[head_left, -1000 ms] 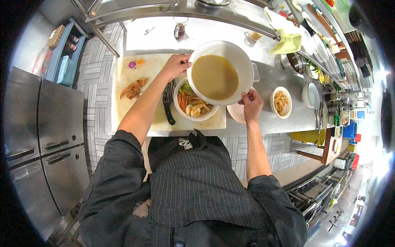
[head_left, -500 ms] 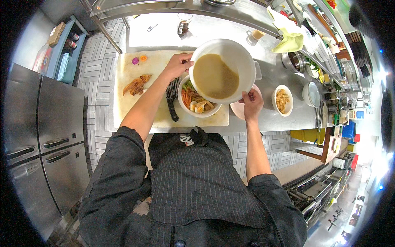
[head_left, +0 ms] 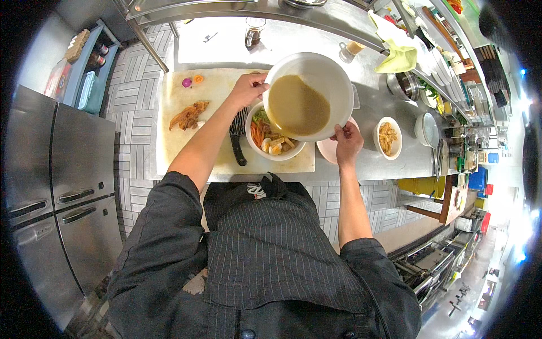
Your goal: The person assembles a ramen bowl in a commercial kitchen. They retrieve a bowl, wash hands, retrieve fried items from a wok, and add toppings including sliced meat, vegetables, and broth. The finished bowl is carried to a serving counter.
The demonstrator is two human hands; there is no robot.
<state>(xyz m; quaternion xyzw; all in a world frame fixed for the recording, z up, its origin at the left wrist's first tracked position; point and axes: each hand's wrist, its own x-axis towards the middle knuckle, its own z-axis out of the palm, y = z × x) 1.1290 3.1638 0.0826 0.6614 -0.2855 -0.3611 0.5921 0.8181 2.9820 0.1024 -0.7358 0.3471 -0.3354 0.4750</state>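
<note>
Gripping the white pot (head_left: 307,93) by opposite rims, both hands tilt it toward the bowl (head_left: 274,148).

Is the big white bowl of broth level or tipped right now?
Tipped. The big white bowl, held by the left hand and right hand, leans toward the food bowl beneath; its broth has pooled at the lower rim.

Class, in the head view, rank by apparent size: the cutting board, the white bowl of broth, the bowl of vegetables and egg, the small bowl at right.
1. cutting board
2. white bowl of broth, held nearer the camera
3. bowl of vegetables and egg, partly covered
4. small bowl
</note>
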